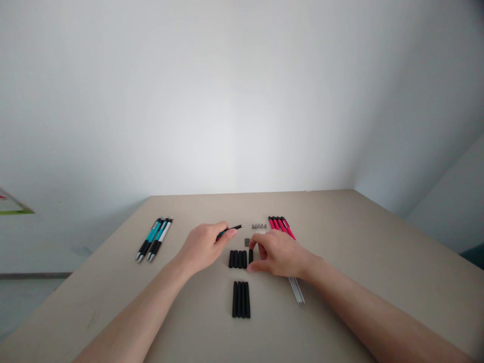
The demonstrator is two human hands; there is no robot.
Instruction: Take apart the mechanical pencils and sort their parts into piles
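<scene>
My left hand [204, 245] is closed around a dark pen part [230, 231] with a thin tip pointing right. My right hand [278, 252] has its thumb and fingers at the two ends of a short black grip [250, 256]. That grip stands at the right end of a row of short black grips [238, 259]. Nearer to me lies a row of longer black tubes [241, 300]. Small grey cone tips [259, 226] lie beyond my right hand, and small grey pieces [247, 242] lie between the hands.
Pink pen barrels [278, 223] lie behind my right hand, and thin white refills [297, 292] stick out below it. Blue and white pens with black grips [154, 239] lie on the left of the beige table [113, 297]. A white wall [234, 101] rises behind.
</scene>
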